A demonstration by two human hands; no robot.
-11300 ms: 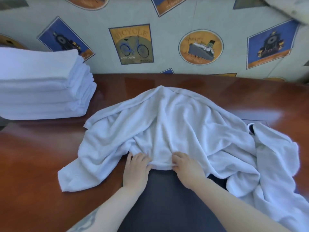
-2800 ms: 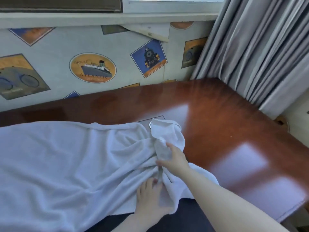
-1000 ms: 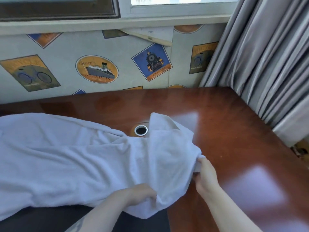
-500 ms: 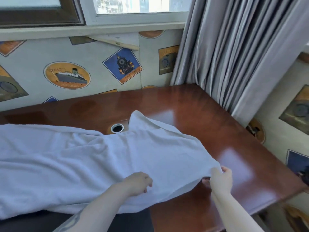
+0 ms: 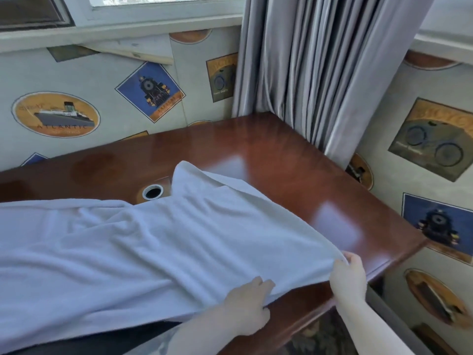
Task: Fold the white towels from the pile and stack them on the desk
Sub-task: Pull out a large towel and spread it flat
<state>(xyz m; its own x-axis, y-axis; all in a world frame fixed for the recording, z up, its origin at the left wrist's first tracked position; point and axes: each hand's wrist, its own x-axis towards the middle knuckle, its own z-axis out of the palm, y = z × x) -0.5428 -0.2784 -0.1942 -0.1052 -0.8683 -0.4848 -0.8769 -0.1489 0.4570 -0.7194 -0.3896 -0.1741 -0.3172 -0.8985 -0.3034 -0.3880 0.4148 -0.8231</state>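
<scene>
White towel point(image 5: 143, 242): one, unfolded, spread across the desk point(image 5: 294, 160) with its long axis running left to right; the left end passes out of view. The near long edge overhangs the desk front toward the person. The far right corner lies rumpled and doubled over just beside the round cable hole point(image 5: 152, 192).

Right hand point(image 5: 349, 274): fingers curled round the near right corner of the towel, holding it slightly raised near the desk's right front edge.

Left hand point(image 5: 247, 302): gripping the near hem, thumb beneath, fingers curled over the top, just left of the right hand.

Position note: both hands hold the towel's right short end, the right hand outermost. The bulk lies to their left, so a first fold likely carries this end leftward along the long axis.

Surroundings: grey curtain point(image 5: 320, 73), wallpaper with travel emblems.
</scene>
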